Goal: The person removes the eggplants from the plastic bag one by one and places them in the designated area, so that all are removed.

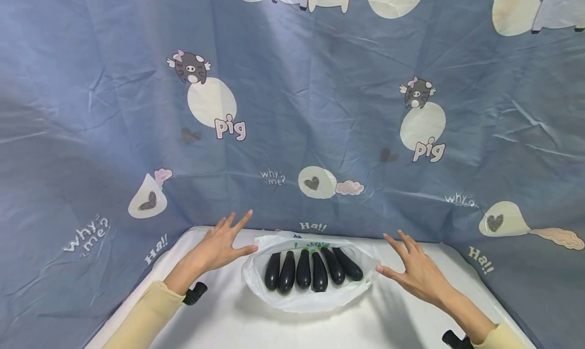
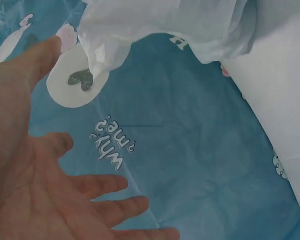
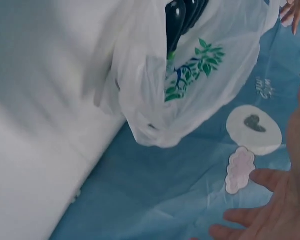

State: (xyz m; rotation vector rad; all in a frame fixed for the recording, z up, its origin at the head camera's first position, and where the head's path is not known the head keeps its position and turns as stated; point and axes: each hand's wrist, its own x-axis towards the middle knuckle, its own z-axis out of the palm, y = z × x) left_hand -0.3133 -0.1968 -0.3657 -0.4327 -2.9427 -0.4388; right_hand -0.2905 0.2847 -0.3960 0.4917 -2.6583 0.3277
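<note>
A white plastic bag (image 1: 311, 304) lies spread wide on the table, with several dark eggplants (image 1: 303, 270) side by side in it. Green leaf printing (image 3: 206, 57) shows on the bag's inner side in the right wrist view. My left hand (image 1: 221, 246) is held up at the bag's left, fingers straight and spread, thumb close to the rim. On the other side my right hand (image 1: 418, 273) is likewise spread, its thumb near the bag's right rim. In the wrist views both hands appear apart from the bag and hold nothing.
The white table (image 1: 210, 313) has a back edge just beyond the bag. Behind and beside it hangs a blue curtain (image 1: 292, 110) printed with pigs and words. A black strap (image 1: 195, 293) is on the left wrist, and another black piece (image 1: 454, 339) is at the right wrist.
</note>
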